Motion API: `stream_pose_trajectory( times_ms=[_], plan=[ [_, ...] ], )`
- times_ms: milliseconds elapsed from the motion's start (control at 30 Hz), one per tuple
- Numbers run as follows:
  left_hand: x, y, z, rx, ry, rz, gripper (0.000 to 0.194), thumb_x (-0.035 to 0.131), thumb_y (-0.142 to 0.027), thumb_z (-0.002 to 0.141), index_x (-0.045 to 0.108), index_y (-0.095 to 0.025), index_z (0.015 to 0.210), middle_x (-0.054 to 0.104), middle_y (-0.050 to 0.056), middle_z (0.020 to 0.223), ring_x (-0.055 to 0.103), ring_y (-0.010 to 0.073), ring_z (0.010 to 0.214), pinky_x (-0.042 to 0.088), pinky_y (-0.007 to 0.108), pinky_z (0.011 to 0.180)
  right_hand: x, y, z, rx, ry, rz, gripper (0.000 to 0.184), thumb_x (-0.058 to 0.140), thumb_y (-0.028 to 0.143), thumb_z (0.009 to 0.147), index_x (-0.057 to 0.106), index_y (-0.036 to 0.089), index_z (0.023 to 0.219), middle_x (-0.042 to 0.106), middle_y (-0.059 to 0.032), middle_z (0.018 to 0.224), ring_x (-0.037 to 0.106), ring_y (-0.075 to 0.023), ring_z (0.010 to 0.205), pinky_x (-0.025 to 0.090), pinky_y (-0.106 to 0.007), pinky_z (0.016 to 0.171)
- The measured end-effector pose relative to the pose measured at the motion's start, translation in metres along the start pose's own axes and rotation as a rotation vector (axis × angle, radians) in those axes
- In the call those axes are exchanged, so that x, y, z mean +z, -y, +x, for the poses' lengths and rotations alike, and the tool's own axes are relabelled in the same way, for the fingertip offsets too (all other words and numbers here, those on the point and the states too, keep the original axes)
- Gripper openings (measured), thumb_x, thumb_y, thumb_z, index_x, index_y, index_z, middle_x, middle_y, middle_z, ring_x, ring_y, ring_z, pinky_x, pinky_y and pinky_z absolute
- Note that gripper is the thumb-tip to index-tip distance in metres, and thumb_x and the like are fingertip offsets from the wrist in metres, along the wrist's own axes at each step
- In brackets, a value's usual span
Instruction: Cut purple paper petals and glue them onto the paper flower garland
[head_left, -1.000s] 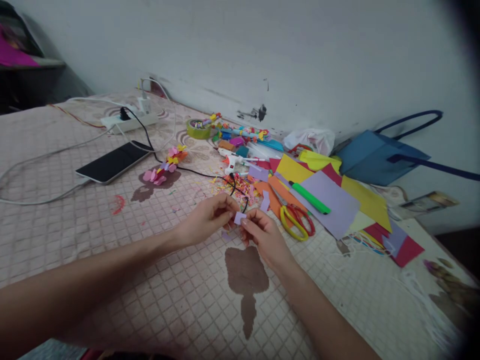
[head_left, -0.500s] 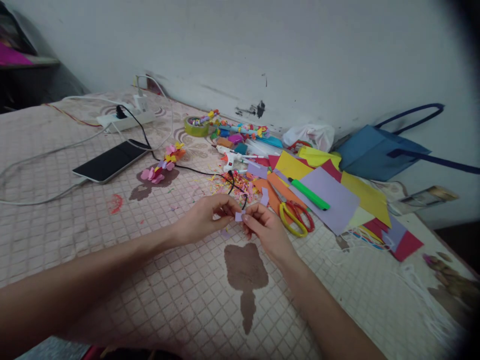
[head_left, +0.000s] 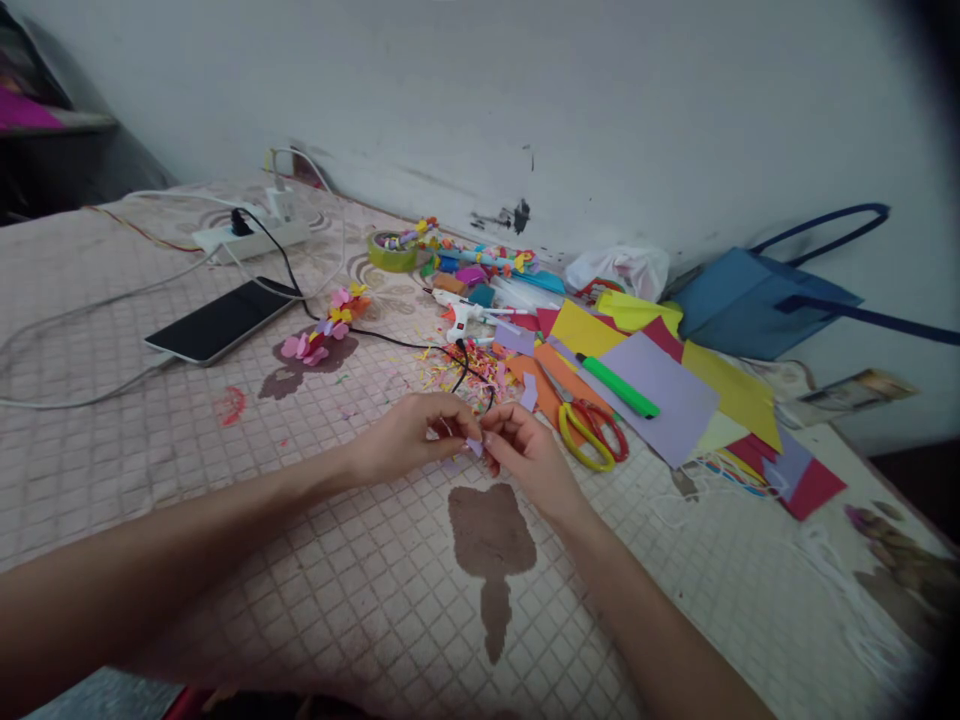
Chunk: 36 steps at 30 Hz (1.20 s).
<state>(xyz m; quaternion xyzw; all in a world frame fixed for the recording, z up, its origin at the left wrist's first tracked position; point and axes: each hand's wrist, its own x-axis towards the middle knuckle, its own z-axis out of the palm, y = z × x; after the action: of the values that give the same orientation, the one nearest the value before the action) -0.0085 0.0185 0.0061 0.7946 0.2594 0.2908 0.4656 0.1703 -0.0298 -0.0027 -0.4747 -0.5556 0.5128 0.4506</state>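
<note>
A small piece of purple paper [head_left: 474, 447] is pinched between the fingertips of my left hand [head_left: 415, 437] and my right hand [head_left: 529, 457], just above the tablecloth. Both hands are closed on it, thumbs against fingers, and they partly hide it. Beyond my fingers lie a heap of tiny coloured paper scraps [head_left: 476, 370] and a white glue gun [head_left: 466, 318] with a black cord. Scissors [head_left: 589, 437] with yellow and red handles rest right of my right hand, next to a green marker [head_left: 619, 386] on purple paper sheets [head_left: 675, 410].
Paper flowers [head_left: 326, 330] lie left of the cord. Further left are a phone [head_left: 221, 322] on a charging cable and a white power strip [head_left: 255, 240]. Green tape [head_left: 392, 255] stands near the wall. A blue bag [head_left: 765, 300] and white string [head_left: 847, 590] are on the right.
The purple paper piece has tilted and dropped slightly between my fingertips, showing a narrower shape. Both hands stay nearly in place.
</note>
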Motion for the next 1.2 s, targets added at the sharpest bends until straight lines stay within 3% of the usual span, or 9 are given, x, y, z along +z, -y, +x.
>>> stream_pose_trajectory(
  times_ms=[200,400,667,867,1200],
  plan=[
    [0.004,0.006,-0.001,-0.062,-0.011,-0.162,0.007,0.059,-0.017,0.076,0.062,-0.014,0.082,0.064,0.003,0.079,0.060,0.0125,0.071,0.048,0.025,0.068,0.004,-0.003,-0.001,-0.069,-0.032,-0.061,0.009,0.056,0.025,0.080,0.052,0.020,0.087,0.052,0.0023,0.075,0.048,-0.0079,0.054,0.042,-0.021,0.048],
    [0.003,0.002,-0.001,0.017,-0.023,0.008,0.006,0.061,-0.020,0.076,0.064,-0.017,0.079,0.063,0.002,0.079,0.057,0.0121,0.073,0.045,0.023,0.068,0.005,-0.004,-0.002,-0.059,-0.030,-0.057,0.008,0.056,0.024,0.080,0.052,0.020,0.086,0.053,0.0023,0.075,0.048,-0.0080,0.054,0.042,-0.021,0.048],
    [0.007,0.009,0.000,-0.213,-0.033,-0.415,0.018,0.065,-0.029,0.074,0.060,-0.012,0.074,0.062,0.001,0.069,0.057,0.0105,0.064,0.046,0.023,0.062,0.006,-0.003,-0.003,-0.024,-0.022,0.019,0.011,0.054,0.031,0.083,0.053,0.020,0.085,0.052,0.0034,0.068,0.050,-0.0091,0.054,0.044,-0.021,0.048],
    [0.007,0.008,0.001,-0.267,-0.077,-0.496,0.025,0.071,-0.031,0.068,0.056,-0.012,0.076,0.061,0.000,0.068,0.057,0.0093,0.062,0.045,0.021,0.058,0.009,-0.004,-0.003,-0.007,-0.016,0.062,0.014,0.060,0.033,0.079,0.053,0.021,0.084,0.053,0.0029,0.070,0.050,-0.0095,0.056,0.045,-0.021,0.048],
    [0.006,0.014,0.000,-0.349,0.029,-0.588,0.021,0.070,-0.027,0.069,0.060,-0.013,0.081,0.063,-0.001,0.070,0.057,0.0081,0.062,0.045,0.023,0.062,0.008,-0.007,-0.005,-0.121,-0.074,-0.110,0.006,0.054,0.025,0.083,0.052,0.021,0.087,0.052,0.0022,0.073,0.050,-0.0094,0.057,0.043,-0.022,0.050]
  ],
)
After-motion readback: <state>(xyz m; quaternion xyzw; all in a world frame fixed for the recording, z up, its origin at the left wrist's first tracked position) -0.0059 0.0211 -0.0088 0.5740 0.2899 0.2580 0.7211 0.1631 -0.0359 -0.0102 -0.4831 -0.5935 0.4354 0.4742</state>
